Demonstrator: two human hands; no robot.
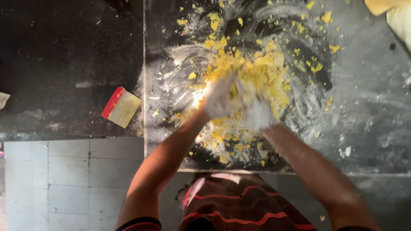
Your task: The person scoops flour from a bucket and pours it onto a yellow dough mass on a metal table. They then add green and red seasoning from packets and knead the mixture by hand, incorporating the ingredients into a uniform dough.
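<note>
A heap of crumbly yellow dough [257, 72] lies on a dark, flour-smeared stone slab [368, 111]. My left hand [220, 99] and my right hand [259, 114] are both white with flour and pressed together in the heap, blurred by motion. Each hand is buried in clumps of the yellow dough, so the fingers are hard to make out. Loose yellow crumbs are scattered around the heap, mostly toward the far side.
A scraper with a red handle and pale yellow blade [121, 107] lies on the darker counter to the left. A pale yellow object [396, 15] sits at the top right corner. Grey tiled floor [64, 179] shows below the counter edge.
</note>
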